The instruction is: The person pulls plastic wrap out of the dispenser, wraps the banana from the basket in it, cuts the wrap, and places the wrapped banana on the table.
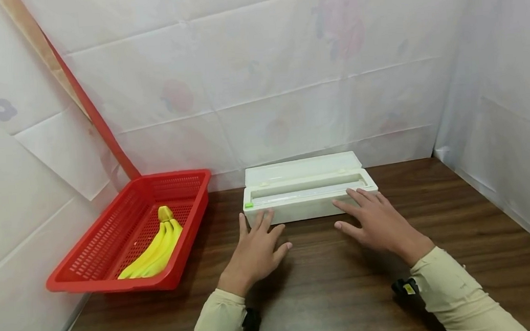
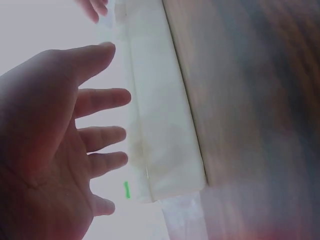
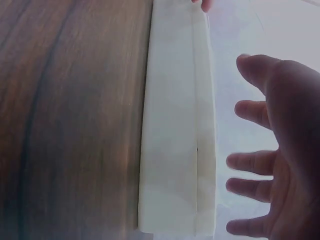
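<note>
Two hands (image 1: 256, 249) (image 1: 381, 222) near one box (image 1: 302, 213) — one banana bunch (image 1: 157, 251) in one basket (image 1: 93, 285).

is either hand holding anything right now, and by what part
Nothing is held: the left hand and right hand are open, fingers spread near the white box, gripping no part of it.

1. There is one white box (image 1: 302, 212), with one lid (image 1: 302, 168).
2. One green piece (image 1: 249, 205) is at the left end of the white box.
3. One red basket (image 1: 102, 285) stands to the left of the white box.
4. One bunch of bananas (image 1: 162, 244) lies also left of the white box.
5. One left hand (image 1: 254, 251) and one right hand (image 1: 375, 219) make two, both at the white box's near side.
6. One wooden table (image 1: 324, 284) is under the white box.
</note>
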`<action>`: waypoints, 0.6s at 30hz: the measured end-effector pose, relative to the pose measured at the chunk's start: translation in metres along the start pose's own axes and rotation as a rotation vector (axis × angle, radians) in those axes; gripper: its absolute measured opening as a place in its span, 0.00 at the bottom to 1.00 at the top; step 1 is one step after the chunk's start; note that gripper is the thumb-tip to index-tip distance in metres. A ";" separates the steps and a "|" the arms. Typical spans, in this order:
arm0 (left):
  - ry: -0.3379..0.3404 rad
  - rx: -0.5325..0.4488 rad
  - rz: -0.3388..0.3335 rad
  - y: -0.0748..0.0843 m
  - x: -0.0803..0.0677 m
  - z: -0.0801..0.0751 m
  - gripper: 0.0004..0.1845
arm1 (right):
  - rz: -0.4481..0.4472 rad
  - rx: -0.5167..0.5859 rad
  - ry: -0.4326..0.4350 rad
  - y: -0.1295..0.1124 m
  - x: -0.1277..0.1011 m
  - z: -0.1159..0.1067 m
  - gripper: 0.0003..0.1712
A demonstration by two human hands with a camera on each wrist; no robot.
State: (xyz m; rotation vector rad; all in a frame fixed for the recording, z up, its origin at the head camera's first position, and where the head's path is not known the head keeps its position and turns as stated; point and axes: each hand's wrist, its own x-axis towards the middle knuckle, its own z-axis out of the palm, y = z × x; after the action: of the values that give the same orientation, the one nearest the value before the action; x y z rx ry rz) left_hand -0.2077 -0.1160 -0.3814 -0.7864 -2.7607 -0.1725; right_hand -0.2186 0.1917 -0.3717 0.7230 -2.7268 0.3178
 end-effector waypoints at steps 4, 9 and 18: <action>0.028 -0.004 0.004 0.001 0.005 -0.002 0.22 | -0.038 0.002 0.063 0.004 0.003 -0.003 0.29; 0.083 -0.023 -0.010 -0.001 0.013 -0.005 0.20 | -0.050 0.010 0.091 0.007 0.010 -0.006 0.24; 0.194 -0.052 -0.038 -0.009 0.021 -0.003 0.15 | -0.019 0.064 0.079 0.012 0.021 -0.009 0.19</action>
State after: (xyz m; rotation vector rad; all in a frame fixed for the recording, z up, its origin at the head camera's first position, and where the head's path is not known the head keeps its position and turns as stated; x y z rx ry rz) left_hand -0.2290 -0.1133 -0.3727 -0.6906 -2.5983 -0.3120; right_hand -0.2398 0.1958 -0.3575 0.7373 -2.6442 0.4214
